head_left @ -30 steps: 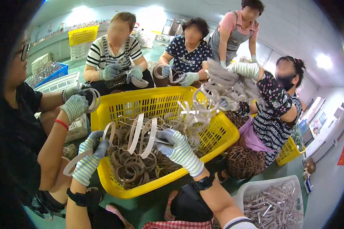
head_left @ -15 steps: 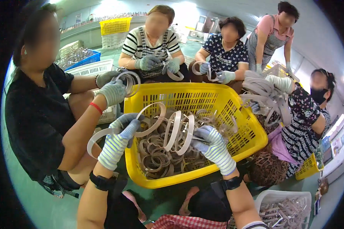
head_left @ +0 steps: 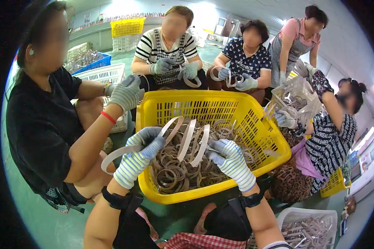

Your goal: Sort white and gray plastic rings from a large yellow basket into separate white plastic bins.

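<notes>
Above the yellow basket [head_left: 214, 193], a string of flat beige-grey looped bands [head_left: 187, 141] stretches between my hands. My left hand [head_left: 139, 157], in a striped glove, is closed on the bands at one end; one loop sticks out to its left. At the other end, my right hand [head_left: 230, 162], also gloved, pinches the string with thumb and fingers. How the loops join is too small to make out. Beneath them lies a tangled pile of similar bands [head_left: 172, 178] inside the basket.
Co-workers with gloved hands sit round the basket. At the right, a person tilts a white basket [head_left: 313, 108] of bands beside the yellow rim. Another white basket [head_left: 334, 218] with metallic pieces stands at lower right. A blue crate [head_left: 97, 62] is behind left.
My left hand has shifted slightly right, drawing the loops closer together. At the right, the co-worker's armful of bands is gone from their hands, and a white basket is held there instead.
</notes>
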`<move>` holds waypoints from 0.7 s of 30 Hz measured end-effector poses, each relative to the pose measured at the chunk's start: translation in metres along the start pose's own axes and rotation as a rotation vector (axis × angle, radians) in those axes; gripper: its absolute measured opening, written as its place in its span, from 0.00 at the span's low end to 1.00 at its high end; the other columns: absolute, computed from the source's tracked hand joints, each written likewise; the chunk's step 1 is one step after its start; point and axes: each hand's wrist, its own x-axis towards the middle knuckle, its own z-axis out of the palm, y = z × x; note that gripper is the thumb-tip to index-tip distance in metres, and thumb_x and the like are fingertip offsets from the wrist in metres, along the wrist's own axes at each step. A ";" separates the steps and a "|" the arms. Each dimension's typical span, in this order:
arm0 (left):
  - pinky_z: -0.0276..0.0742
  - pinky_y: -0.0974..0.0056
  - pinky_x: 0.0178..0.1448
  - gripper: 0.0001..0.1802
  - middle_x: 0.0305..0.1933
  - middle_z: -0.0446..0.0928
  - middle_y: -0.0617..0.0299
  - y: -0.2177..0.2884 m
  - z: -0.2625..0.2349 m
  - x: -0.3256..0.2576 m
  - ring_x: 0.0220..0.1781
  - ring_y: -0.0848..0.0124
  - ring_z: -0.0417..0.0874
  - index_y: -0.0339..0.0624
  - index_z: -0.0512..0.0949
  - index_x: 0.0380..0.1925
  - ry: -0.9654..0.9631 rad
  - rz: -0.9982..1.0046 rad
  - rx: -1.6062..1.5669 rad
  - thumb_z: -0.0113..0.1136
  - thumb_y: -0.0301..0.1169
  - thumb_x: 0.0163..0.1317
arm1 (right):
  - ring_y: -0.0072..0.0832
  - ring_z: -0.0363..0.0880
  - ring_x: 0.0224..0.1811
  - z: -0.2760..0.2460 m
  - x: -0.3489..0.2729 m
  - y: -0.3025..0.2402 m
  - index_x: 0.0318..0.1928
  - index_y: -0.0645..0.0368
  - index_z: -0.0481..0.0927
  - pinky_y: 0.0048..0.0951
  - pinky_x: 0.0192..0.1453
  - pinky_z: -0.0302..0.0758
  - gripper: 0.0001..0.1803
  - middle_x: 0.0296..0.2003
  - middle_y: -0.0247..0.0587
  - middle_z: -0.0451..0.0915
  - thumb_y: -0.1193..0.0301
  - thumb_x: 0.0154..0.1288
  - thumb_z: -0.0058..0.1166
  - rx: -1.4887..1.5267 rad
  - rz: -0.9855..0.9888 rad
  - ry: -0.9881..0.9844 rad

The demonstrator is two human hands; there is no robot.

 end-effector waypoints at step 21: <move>0.72 0.73 0.41 0.21 0.34 0.78 0.67 -0.009 0.010 -0.013 0.35 0.81 0.73 0.37 0.75 0.50 -0.109 0.044 0.092 0.64 0.30 0.57 | 0.40 0.80 0.31 -0.005 -0.011 -0.011 0.45 0.64 0.80 0.33 0.37 0.74 0.16 0.28 0.49 0.80 0.66 0.59 0.58 0.109 0.090 -0.074</move>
